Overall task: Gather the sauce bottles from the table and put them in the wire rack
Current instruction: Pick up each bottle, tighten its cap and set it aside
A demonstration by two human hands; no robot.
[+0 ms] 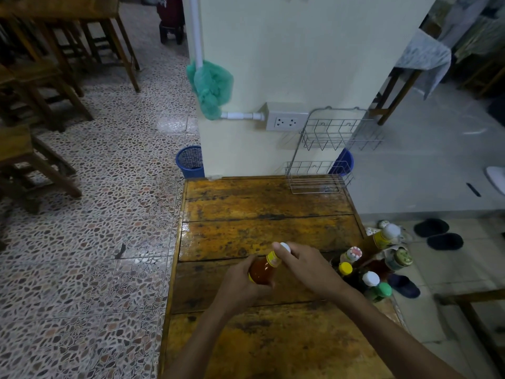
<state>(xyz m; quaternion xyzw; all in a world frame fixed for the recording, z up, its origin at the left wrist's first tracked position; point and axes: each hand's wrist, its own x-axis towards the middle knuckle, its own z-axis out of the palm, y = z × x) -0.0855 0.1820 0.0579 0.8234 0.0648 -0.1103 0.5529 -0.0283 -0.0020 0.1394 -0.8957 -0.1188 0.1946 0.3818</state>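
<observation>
An orange sauce bottle (264, 269) with a yellow neck label and white cap is held over the middle of the wooden table (262, 203). My left hand (240, 285) grips its body from below and the left. My right hand (303, 265) pinches its neck and cap from the right. Several more sauce bottles (369, 266) with white, yellow, green and red-dotted caps stand clustered at the table's right edge. The two-tier wire rack (328, 160) stands empty at the table's far right corner against the wall.
A wall socket (285, 120) sits just left of the rack's top tier. Blue baskets (190, 161) stand on the floor beyond the table. Slippers (437, 233) lie on the floor to the right. Wooden tables and stools (41, 91) fill the left.
</observation>
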